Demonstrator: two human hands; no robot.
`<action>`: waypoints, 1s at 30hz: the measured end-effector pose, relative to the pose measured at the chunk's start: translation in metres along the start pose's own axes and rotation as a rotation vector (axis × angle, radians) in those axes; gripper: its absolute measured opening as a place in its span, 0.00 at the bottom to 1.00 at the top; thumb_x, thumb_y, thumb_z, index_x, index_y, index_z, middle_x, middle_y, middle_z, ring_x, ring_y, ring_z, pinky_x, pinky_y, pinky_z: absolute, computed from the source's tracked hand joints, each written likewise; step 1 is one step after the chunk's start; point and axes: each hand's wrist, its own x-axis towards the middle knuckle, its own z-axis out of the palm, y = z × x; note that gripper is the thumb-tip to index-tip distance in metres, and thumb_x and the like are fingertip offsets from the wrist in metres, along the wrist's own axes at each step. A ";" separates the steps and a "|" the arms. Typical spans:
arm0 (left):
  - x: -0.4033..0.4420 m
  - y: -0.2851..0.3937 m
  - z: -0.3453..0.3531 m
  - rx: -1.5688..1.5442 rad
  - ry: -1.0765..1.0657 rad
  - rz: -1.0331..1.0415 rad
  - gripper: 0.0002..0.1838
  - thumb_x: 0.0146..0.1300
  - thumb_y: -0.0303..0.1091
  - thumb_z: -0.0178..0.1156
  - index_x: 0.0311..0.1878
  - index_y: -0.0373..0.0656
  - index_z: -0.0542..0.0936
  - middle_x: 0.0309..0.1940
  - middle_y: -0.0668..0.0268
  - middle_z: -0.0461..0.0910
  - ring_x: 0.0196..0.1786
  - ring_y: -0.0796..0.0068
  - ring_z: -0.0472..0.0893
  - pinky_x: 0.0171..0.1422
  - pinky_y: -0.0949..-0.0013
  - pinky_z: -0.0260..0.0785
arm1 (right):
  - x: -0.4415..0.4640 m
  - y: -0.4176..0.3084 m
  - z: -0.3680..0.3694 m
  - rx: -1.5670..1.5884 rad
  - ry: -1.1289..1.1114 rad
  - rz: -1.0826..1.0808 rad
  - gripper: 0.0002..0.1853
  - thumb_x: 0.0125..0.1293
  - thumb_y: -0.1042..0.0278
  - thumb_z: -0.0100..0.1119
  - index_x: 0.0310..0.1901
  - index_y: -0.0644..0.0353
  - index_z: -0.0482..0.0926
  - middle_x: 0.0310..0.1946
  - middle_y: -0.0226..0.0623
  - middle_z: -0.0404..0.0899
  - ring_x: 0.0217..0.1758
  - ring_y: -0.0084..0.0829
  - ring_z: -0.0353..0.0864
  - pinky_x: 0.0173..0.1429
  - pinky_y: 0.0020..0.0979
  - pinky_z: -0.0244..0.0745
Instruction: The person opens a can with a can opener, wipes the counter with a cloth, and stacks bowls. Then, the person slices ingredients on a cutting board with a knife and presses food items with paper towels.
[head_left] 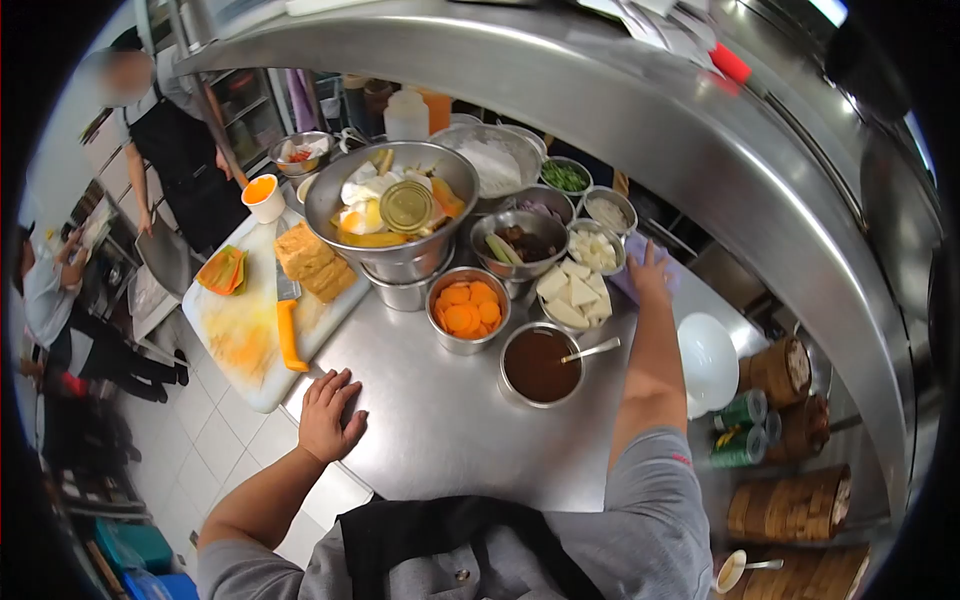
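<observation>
My left hand (pixel 330 415) rests on the near left edge of the steel counter (pixel 440 420), fingers apart and holding nothing. A yellow-handled knife (pixel 291 335) lies close to it on the white cutting board (pixel 250 385). My right arm stretches to the counter's right side. My right hand (pixel 652 272) is on a purple cloth (pixel 672 275), its fingers pressed over the fabric. Beside that hand are a bowl of white cubes (pixel 597 248) and a bowl of larger white pieces (pixel 574 293). Nearer me stand brown sauce with a spoon (pixel 541 365) and sliced carrots (pixel 466 308).
A large steel bowl (pixel 330 215) holds mixed food and a can. A browned loaf-like block (pixel 312 262) and pumpkin-coloured peel (pixel 222 271) lie on the board. A curved-looking steel shelf (pixel 600 75) spans overhead. Bamboo steamers (pixel 790 500) stand right; two people are at left, one in a black apron (pixel 180 160).
</observation>
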 end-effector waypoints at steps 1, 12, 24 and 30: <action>0.001 0.000 -0.001 0.011 -0.020 0.006 0.25 0.54 0.42 0.62 0.56 0.45 0.77 0.63 0.57 0.71 0.69 0.52 0.65 0.73 0.49 0.53 | -0.007 -0.007 0.002 0.011 0.008 -0.025 0.38 0.63 0.32 0.46 0.74 0.24 0.51 0.78 0.45 0.42 0.79 0.55 0.44 0.75 0.63 0.41; 0.000 -0.001 0.003 0.002 -0.016 0.023 0.24 0.55 0.41 0.62 0.56 0.45 0.77 0.63 0.58 0.71 0.69 0.53 0.65 0.73 0.51 0.53 | -0.074 -0.014 0.005 -0.175 -0.179 -0.185 0.28 0.72 0.50 0.38 0.73 0.40 0.59 0.77 0.35 0.49 0.80 0.42 0.44 0.78 0.54 0.38; -0.009 -0.017 0.015 -0.028 0.073 0.102 0.24 0.57 0.41 0.62 0.57 0.46 0.76 0.62 0.58 0.72 0.68 0.54 0.66 0.72 0.50 0.54 | -0.274 -0.012 -0.056 -0.134 -0.179 -0.170 0.27 0.71 0.57 0.42 0.71 0.49 0.63 0.75 0.40 0.52 0.79 0.40 0.48 0.79 0.47 0.43; -0.013 -0.028 0.019 -0.143 0.170 0.085 0.32 0.59 0.42 0.60 0.65 0.40 0.67 0.66 0.54 0.67 0.71 0.52 0.62 0.76 0.49 0.46 | -0.405 -0.022 -0.076 -0.177 -0.148 -0.110 0.30 0.71 0.53 0.44 0.73 0.48 0.59 0.75 0.45 0.52 0.79 0.44 0.47 0.79 0.50 0.40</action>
